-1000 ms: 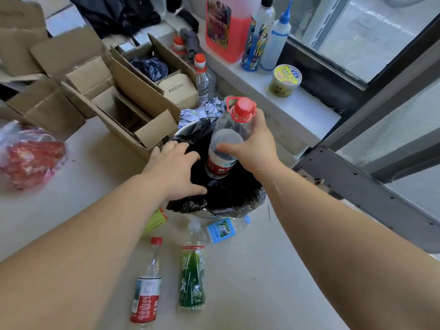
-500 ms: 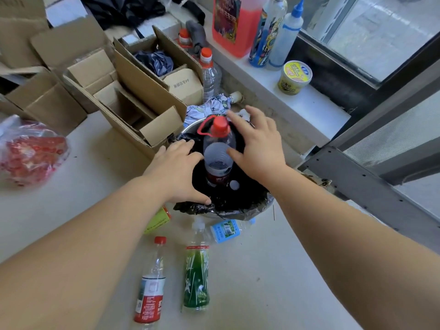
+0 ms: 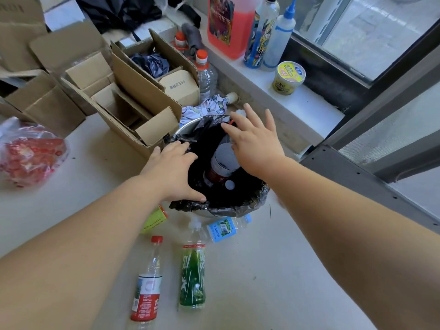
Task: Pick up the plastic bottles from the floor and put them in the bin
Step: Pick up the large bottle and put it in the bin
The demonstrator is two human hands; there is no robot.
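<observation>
A round bin lined with a black bag stands on the floor. A large clear bottle with a red label sits upright inside it, its top hidden under my right hand, whose fingers are spread flat over it. My left hand rests on the bin's near-left rim, pressing the bag. On the floor in front lie a red-capped bottle, a green-labelled bottle and a blue-labelled bottle. A yellow-green bottle peeks out under my left forearm.
Open cardboard boxes crowd the bin's left and back. A red-capped bottle stands behind them. A red plastic bag lies at far left. A white sill with a pink jug, bottles and a yellow cup runs along the right.
My right hand let go of the large red-capped bottle, which dropped down into the bin. The hand now lies open over its top. My left hand stayed on the rim.
</observation>
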